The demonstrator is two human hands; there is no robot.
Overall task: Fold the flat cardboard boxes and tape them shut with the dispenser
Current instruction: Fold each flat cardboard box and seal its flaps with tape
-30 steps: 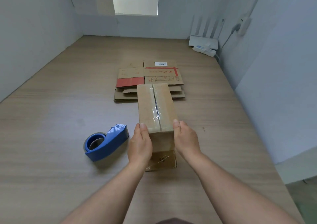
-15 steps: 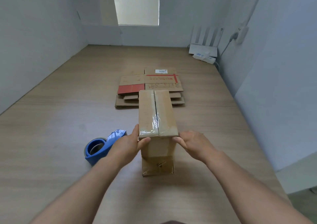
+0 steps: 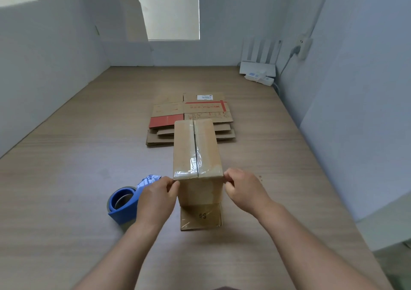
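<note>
A folded brown cardboard box (image 3: 196, 147) stands upright on the wooden table, its top seam covered with clear tape. My left hand (image 3: 156, 197) grips the box's near left top corner, fingers curled against the side. At the near right top corner my right hand (image 3: 243, 189) holds it the same way. The blue tape dispenser (image 3: 124, 203) lies on the table left of the box, partly hidden behind my left hand. A stack of flat cardboard boxes (image 3: 191, 116) with red print lies behind the standing box.
White walls close in the table (image 3: 66, 178) on the left, back and right. A white router (image 3: 258, 67) and a power strip (image 3: 259, 78) sit in the far right corner, with a cable running up to a wall plug.
Both hands have slid from the box's near face out to its top side corners. The camera has tilted up, showing more of the back wall.
</note>
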